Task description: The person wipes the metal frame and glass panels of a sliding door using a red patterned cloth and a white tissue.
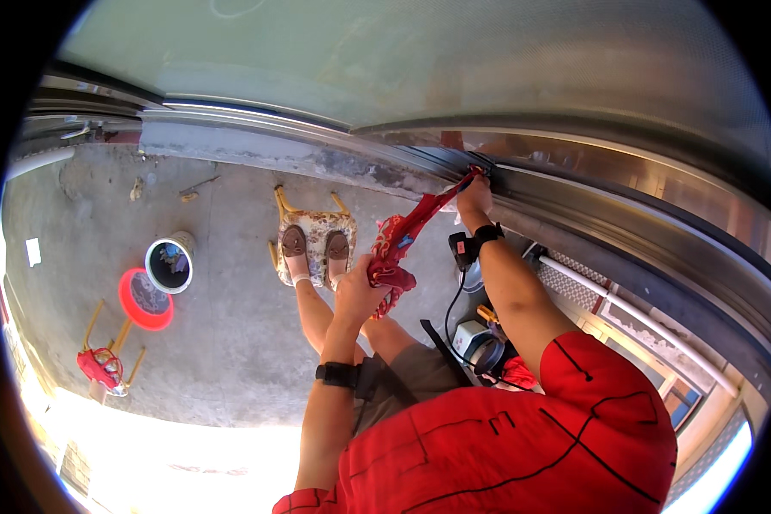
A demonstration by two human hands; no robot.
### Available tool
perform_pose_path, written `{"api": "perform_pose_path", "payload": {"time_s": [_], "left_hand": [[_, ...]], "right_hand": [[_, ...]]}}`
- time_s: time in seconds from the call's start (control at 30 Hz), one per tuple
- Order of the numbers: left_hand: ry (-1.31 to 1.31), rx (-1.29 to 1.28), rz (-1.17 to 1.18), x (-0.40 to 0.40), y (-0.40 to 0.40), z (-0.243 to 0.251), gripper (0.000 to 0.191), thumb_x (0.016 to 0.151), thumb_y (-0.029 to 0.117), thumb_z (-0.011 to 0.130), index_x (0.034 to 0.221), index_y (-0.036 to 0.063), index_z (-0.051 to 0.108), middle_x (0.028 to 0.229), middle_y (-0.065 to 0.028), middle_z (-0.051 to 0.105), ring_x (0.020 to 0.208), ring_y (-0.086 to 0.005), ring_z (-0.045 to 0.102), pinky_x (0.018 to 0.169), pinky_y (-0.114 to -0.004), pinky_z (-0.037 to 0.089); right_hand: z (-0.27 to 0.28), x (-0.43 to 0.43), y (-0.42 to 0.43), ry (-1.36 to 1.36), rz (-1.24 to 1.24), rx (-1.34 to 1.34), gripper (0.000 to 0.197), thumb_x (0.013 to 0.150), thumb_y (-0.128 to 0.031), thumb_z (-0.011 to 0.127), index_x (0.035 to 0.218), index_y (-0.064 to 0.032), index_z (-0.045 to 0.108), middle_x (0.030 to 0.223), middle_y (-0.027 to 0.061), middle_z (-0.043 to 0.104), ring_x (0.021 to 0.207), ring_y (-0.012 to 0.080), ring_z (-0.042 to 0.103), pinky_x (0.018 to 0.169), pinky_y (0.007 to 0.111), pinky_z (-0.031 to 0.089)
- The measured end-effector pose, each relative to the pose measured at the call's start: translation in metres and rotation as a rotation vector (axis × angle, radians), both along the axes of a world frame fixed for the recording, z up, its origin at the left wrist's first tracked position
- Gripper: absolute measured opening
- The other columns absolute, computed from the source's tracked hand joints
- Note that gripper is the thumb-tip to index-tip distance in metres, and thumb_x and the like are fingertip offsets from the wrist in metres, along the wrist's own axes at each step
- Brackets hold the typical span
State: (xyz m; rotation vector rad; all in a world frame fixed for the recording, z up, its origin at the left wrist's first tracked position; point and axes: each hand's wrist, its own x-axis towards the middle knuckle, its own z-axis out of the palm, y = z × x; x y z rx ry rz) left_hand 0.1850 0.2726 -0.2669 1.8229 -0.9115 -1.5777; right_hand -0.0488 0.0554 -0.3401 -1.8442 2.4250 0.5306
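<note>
A red patterned cloth stretches slantwise between my two hands. Its bunched lower end is gripped in my left hand, in front of my knees. My right hand presses the far end of the cloth into a corner of the metal window track, beside the sliding frame. Above the track rises a large glass pane. My fingertips on the right are partly hidden by the cloth and the frame. Both feet stand on a stool with a flower-patterned seat and yellow legs.
On the concrete floor at left are a white bucket and a red-rimmed basin. Another yellow-legged stool carries a red item. A white pipe and a white container lie to the right.
</note>
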Motion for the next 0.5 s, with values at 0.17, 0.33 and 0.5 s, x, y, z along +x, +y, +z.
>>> {"api": "perform_pose_path", "payload": {"time_s": [0.17,0.33,0.5], "left_hand": [[-0.003,0.023,-0.001,0.008,0.011,-0.004,0.052,0.065,0.021,0.072,0.113,0.0126,0.053,0.089,-0.0154,0.066,0.085,-0.0355,0.063,0.072,-0.043,0.049],[-0.004,-0.024,-0.021,0.013,0.004,-0.002,0.055,0.065,0.02,0.072,0.116,0.0122,0.052,0.091,-0.0152,0.066,0.086,-0.0347,0.063,0.072,-0.043,0.049],[0.063,-0.011,-0.022,0.001,-0.008,-0.012,0.06,0.065,0.021,0.072,0.121,0.0127,0.05,0.095,-0.0144,0.067,0.089,-0.0324,0.064,0.073,-0.041,0.049]], "right_hand": [[-0.001,-0.009,-0.006,0.237,0.198,0.147,0.024,0.086,-0.01,0.054,0.11,-0.0081,0.054,0.106,0.0109,0.06,0.085,0.028,0.067,0.069,0.038,0.055],[0.019,-0.007,-0.024,0.308,0.3,0.357,0.018,0.086,-0.009,0.053,0.102,-0.0068,0.061,0.111,0.0157,0.062,0.089,0.0282,0.066,0.073,0.037,0.055],[0.001,-0.027,-0.02,-0.035,0.141,0.14,0.024,0.084,-0.015,0.054,0.106,-0.0074,0.06,0.114,0.019,0.058,0.106,0.0339,0.058,0.088,0.04,0.049]]}}
